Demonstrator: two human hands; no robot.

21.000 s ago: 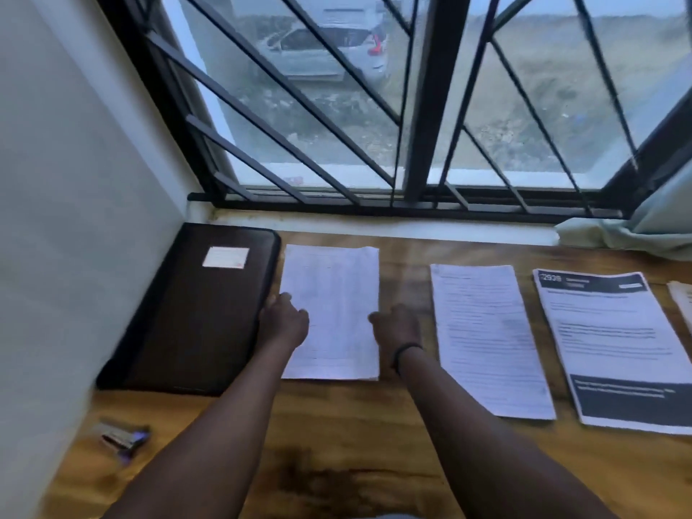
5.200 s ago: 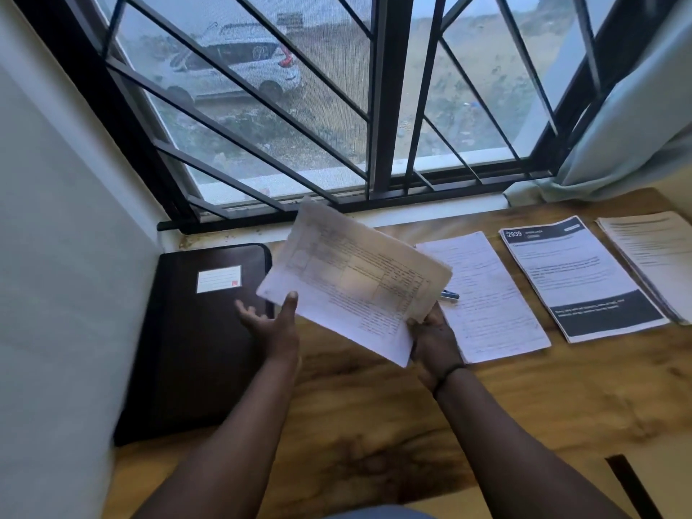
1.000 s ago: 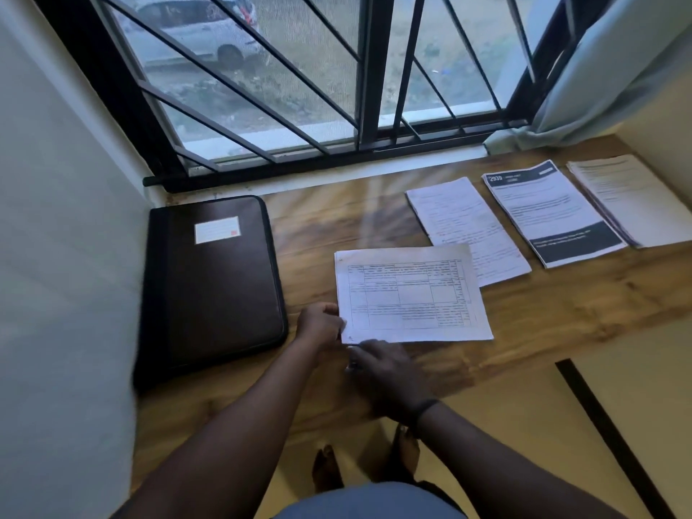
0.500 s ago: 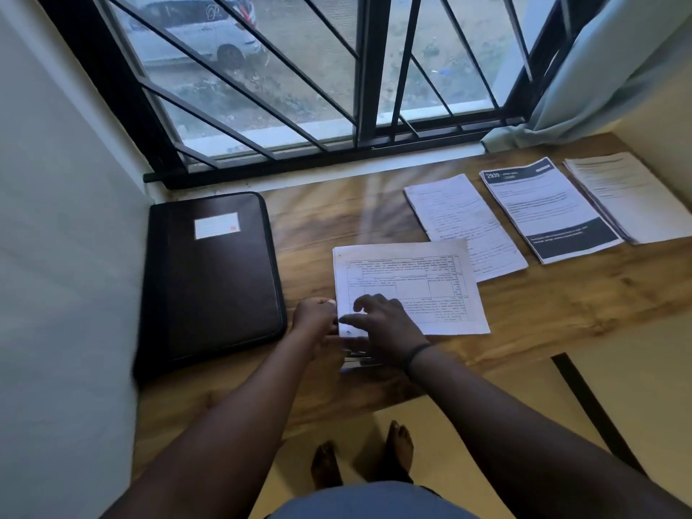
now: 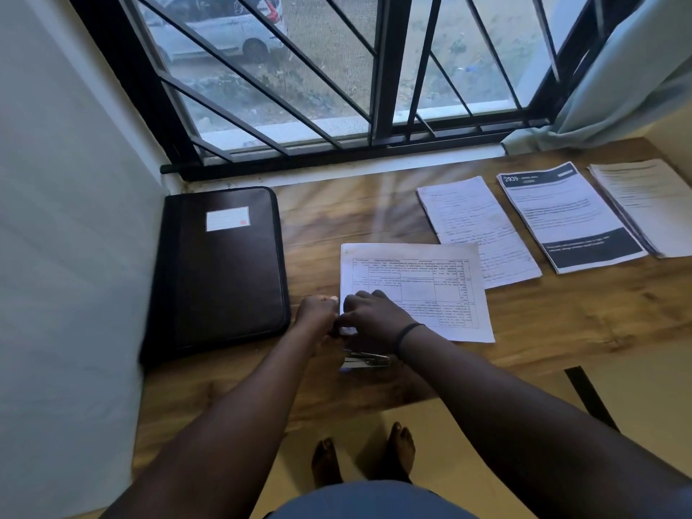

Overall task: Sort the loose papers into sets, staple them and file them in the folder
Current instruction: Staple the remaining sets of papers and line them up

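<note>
Both hands — left hand (image 5: 316,312), right hand (image 5: 369,318) — pinch the near corner of the papers (image 5: 415,290) by the stapler (image 5: 365,359). The folder (image 5: 224,267) is closed — three piles wait.

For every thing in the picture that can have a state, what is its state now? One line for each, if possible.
Dark brown zip folder: closed, flat on the wooden table.
Table-printed paper set: flat, near-left corner under the hands.
Metal stapler: at that corner, mostly hidden.
Left hand: curled at the paper's edge.
Right hand: curled over the corner.
Three other paper sets: flat, untouched.
</note>
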